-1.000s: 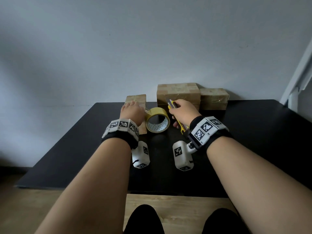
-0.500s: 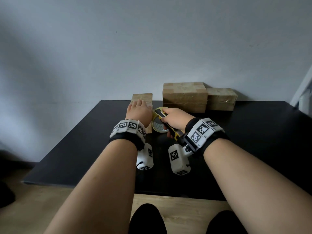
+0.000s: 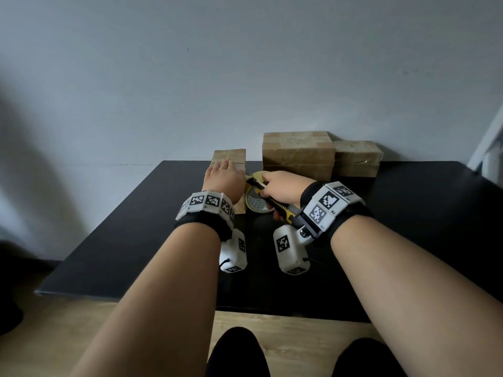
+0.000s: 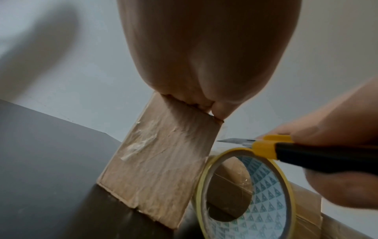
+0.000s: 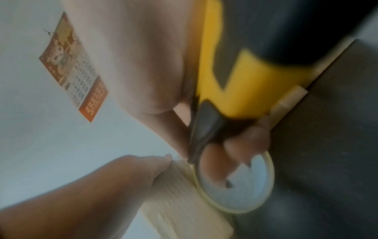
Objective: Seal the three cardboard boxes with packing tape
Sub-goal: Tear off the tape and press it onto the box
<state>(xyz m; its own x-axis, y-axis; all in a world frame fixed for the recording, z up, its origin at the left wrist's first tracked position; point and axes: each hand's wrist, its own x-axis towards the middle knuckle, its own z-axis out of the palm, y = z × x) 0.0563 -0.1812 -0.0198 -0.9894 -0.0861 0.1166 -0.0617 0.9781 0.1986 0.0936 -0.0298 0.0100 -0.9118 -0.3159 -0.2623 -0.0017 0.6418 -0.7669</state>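
Head view shows a narrow cardboard box (image 3: 229, 161) lying on the black table (image 3: 114, 240) near its far edge, its brown top crossed by strips of clear glossy tape; the left wrist view shows its near end face (image 4: 161, 168) wrinkled, with a scrap of clear film stuck on. The left hand (image 3: 223, 183) lies palm down on top of this box, fingers straight and close together, pressing it flat. Just beside the box on its right stands the roll of packing tape (image 3: 257, 198), upright on its edge, with a yellow rim and a blue-and-white triangle pattern inside the core (image 4: 263, 203). The right hand (image 3: 283, 187) has its fingers curled round a utility knife (image 3: 275, 201) with a black and yellow handle; its bare steel blade (image 4: 235, 141) points at the box's upper right corner, just above the roll, where a thin band of clear tape runs from roll to box. Whether the blade touches the tape cannot be told. Behind, against the grey wall, a larger cardboard box (image 3: 298, 155) and a smaller one (image 3: 356, 159) sit touching, both wrapped in shiny tape. A calendar (image 5: 73, 67) hangs on the wall.
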